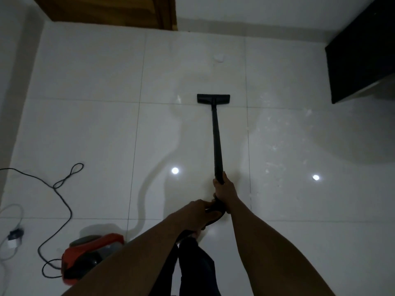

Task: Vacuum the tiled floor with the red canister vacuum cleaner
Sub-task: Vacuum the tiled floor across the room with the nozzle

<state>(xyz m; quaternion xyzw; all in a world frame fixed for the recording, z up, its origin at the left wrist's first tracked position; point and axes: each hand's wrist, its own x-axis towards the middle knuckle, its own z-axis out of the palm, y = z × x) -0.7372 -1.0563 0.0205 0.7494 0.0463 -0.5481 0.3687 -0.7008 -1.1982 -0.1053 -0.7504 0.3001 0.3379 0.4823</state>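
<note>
A black vacuum wand (pixel 217 137) runs from my hands out to a flat black floor head (pixel 213 98) resting on the glossy white tiled floor (pixel 89 129). My right hand (pixel 224 190) grips the wand's lower end. Just behind it, my left hand (pixel 197 212) is closed around the curved handle. The red canister vacuum cleaner (pixel 89 255) sits on the floor at lower left, partly hidden by my left forearm. White scraps of debris (pixel 275 146) lie scattered on the tiles to the right of the wand, and a white crumpled bit (pixel 219 57) lies beyond the floor head.
A black power cord (pixel 62 189) loops across the floor at left. A white cable with a plug (pixel 14 236) lies by the left wall. A brown wooden door (pixel 111 11) stands at the top. A dark cabinet (pixel 363 52) juts in at upper right.
</note>
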